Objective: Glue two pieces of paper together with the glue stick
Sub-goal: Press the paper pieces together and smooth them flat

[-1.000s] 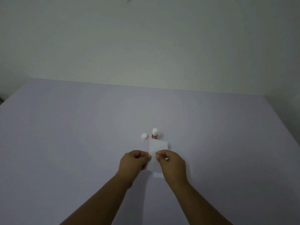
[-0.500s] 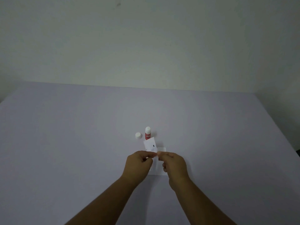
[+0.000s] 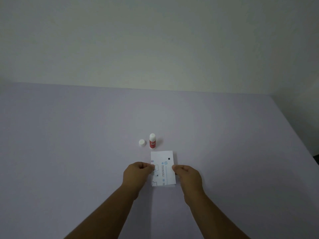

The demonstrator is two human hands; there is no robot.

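While pinched shut, both hands' fingers grip paper.

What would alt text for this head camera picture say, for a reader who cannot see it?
Two bare hands, left hand and right hand, pinch the side edges of a white printed paper sheet on a pale lilac table. Beyond it stand an uncapped red-labelled glue stick and its white cap.

Glue stick, cap beyond paper.
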